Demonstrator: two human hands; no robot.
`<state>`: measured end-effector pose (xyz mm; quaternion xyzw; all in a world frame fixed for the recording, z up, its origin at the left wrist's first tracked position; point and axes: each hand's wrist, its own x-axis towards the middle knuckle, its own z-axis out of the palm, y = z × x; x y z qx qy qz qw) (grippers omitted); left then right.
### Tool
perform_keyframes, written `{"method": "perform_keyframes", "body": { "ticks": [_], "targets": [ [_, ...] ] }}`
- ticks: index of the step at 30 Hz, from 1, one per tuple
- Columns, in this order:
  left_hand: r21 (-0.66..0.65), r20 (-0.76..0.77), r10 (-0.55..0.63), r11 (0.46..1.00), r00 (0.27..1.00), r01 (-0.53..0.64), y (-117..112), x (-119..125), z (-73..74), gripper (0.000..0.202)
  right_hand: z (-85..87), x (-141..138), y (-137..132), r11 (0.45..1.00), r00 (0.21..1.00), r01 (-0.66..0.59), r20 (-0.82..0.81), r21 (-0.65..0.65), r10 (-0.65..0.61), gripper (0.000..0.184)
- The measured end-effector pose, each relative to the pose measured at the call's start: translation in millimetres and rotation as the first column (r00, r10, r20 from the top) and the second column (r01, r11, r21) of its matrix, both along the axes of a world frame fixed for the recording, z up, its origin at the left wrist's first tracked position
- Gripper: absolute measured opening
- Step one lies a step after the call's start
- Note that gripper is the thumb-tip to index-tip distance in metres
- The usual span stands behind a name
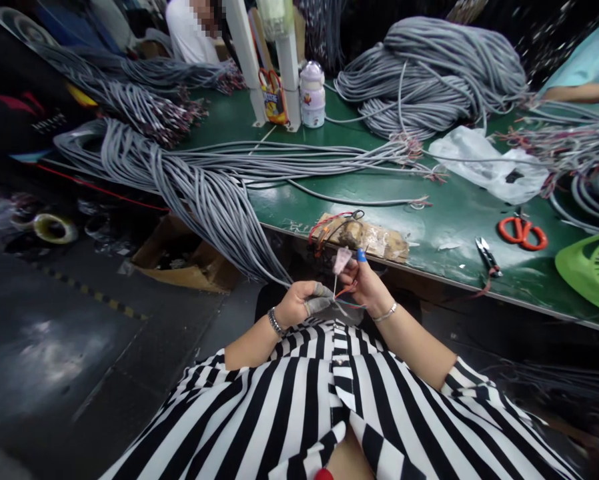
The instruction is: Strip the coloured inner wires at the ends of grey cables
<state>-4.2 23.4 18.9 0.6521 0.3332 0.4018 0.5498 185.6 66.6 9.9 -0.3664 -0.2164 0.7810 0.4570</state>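
Observation:
My left hand (pixel 302 303), with grey coverings on its fingers, is closed around the end of a grey cable. Thin coloured wires (pixel 352 305) fan out from that end towards the right. My right hand (pixel 367 287) has blue tape on the thumb and curled fingers. At its fingertips is a small pale pinkish piece (pixel 342 259), with a white strand running down from it to the cable end. Exactly how the fingers grip it is partly hidden. Behind the hands, a worn wooden block (pixel 364 235) sits at the table edge.
A grey cable bundle (pixel 199 193) hangs over the green table's (pixel 299 200) front edge. On the right lie orange-handled scissors (pixel 522 233), small snips (pixel 488 257), a plastic bag (pixel 489 160) and a green basket (pixel 592 270). Large cable coils (pixel 429 73) stand behind. People sit across the table.

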Motion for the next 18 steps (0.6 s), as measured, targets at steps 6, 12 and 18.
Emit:
{"method": "perform_keyframes", "body": {
  "ticks": [6, 12, 18],
  "targets": [
    [0.119, -0.028, -0.053, 0.991, 0.998, 0.056, -22.2, -14.2, 6.7, 0.018, 1.9, 6.1, -5.3, 0.999, 0.999, -0.022, 0.024, -0.040, 0.023, 0.058],
    [0.098, 0.034, 0.078, 0.992, 0.996, -0.081, -19.3, -15.8, 2.8, 0.022, 10.8, 7.1, -2.9, 0.993, 0.993, -0.115, 0.020, -0.003, 0.115, 0.058],
    [0.021, 0.060, 0.118, 0.993, 0.991, -0.120, 4.5, -3.9, 0.4, 0.030, 20.8, 3.3, 3.7, 0.992, 0.986, -0.103, 0.139, 0.078, 0.091, 0.052]
  ]
}}
